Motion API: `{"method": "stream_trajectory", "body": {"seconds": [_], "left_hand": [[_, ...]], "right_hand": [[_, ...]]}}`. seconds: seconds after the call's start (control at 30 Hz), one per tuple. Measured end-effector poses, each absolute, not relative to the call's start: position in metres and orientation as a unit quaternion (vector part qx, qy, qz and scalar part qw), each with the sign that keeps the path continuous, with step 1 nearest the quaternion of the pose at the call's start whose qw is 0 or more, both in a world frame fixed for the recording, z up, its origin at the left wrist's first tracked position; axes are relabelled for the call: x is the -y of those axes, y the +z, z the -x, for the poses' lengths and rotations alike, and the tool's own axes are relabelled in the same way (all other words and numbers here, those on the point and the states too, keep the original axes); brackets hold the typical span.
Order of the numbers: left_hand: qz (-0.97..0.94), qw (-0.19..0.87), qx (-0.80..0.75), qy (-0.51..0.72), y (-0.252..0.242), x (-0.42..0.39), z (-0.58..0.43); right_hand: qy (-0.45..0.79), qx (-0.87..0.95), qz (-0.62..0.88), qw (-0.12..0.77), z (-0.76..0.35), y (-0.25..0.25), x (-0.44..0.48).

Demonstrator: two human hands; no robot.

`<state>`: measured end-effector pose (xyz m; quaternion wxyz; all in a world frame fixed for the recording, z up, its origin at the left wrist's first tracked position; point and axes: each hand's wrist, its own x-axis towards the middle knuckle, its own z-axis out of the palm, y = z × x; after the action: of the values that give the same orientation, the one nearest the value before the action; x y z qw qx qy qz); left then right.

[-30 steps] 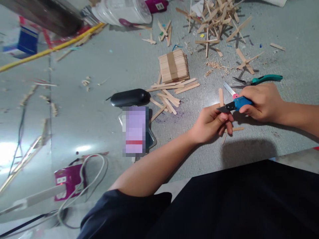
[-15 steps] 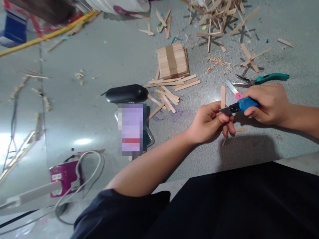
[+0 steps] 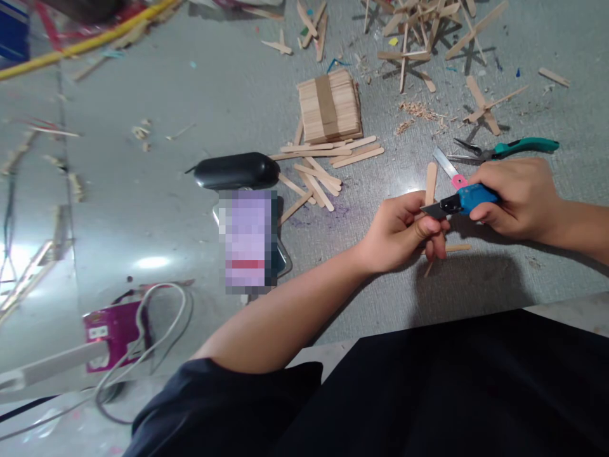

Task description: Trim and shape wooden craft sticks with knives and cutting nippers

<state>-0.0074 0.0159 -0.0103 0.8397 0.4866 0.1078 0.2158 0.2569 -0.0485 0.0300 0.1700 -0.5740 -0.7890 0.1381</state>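
My left hand [image 3: 402, 231] is closed around a wooden craft stick [image 3: 431, 181] that stands upright out of its fingers. My right hand [image 3: 516, 197] grips a blue utility knife [image 3: 464, 200], its dark blade tip resting against the stick just above my left thumb. Another stick [image 3: 457, 248] lies on the grey table [image 3: 214, 108] below my hands.
A banded bundle of sticks [image 3: 329, 105] and loose sticks [image 3: 316, 171] lie ahead. Glued stick crosses [image 3: 485, 105] and shavings are at the far right, green-handled pliers [image 3: 504, 149] beyond my right hand. A black case [image 3: 236, 171], a phone [image 3: 247, 238] and a cabled magenta box [image 3: 114, 327] sit left.
The view has drifted, so everything sits a little lower-left in frame. My hands keep the same grip, knife tip still at the stick.
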Motion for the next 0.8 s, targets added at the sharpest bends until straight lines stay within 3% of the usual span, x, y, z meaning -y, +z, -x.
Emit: {"method": "stream_trajectory", "body": {"seconds": [0.2,0.53,0.8], "left_hand": [[-0.485,0.841,-0.095,0.222,-0.0122,-0.0156,0.0086],[-0.524,0.820,-0.076,0.219,-0.0173,-0.0139,0.0119],[-0.536,0.807,-0.091,0.231,-0.0117,-0.0154,0.0141]], "right_hand": [[0.121,0.788,0.571,0.197,-0.2569,0.0236,0.0492],[0.159,0.788,0.578,0.137,-0.2561,0.0313,0.0489],[0.164,0.789,0.575,0.144,-0.2564,0.0326,0.0484]]}}
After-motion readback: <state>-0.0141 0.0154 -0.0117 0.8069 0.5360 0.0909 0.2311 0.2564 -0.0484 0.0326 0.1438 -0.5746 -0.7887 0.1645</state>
